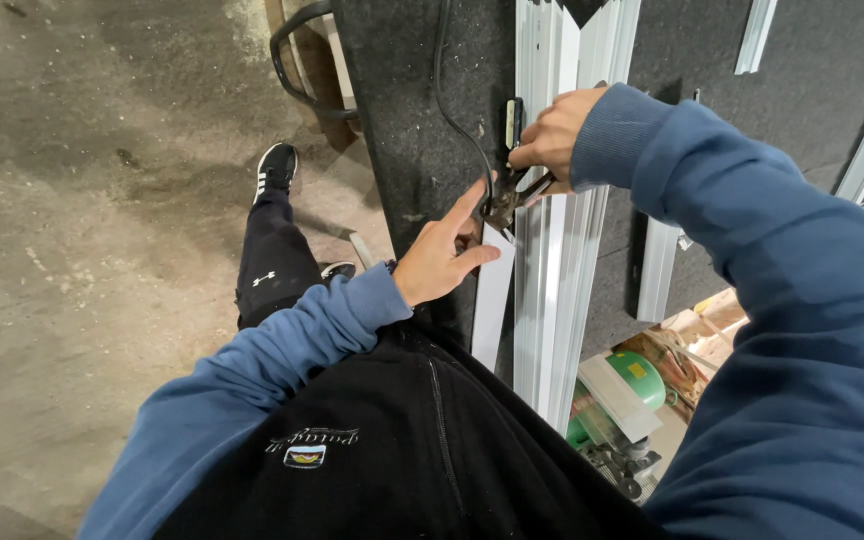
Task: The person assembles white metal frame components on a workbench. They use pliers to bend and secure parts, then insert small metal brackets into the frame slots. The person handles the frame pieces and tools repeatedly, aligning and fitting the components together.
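The right hand (555,135) was curled shut around the handles of a dark pair of pliers (508,198), knuckles up, with the fingers wrapped tight and the thumb tucked under. The tool's nose pointed down toward the near end of a short flat white strip (492,295), and it appeared to bite the strip's top edge, though the exact contact was hidden behind the fingertips of the other hand.

The left hand (439,258) was partly open. Its index finger stretched out straight along the strip's upper corner, reaching up to the pliers' nose, while the thumb pressed against the strip's face from the side; the remaining fingers were folded loosely under the palm. Together finger and thumb steadied the strip rather than gripping it all round.

The strip lay on the dark speckled tabletop (402,120), just beside a bundle of long white metal profiles (552,250) that ran the length of the surface, touching or nearly touching their left edge. A black cable (449,90) trailed across the tabletop toward the hands. More pale profiles (757,35) lay farther off to the right, well apart from the work.

Both arms wore blue sleeves over a black jacket. Below, on the concrete floor (82,200), a black shoe (277,170) showed, and under the tabletop's edge sat a green machine (637,375).
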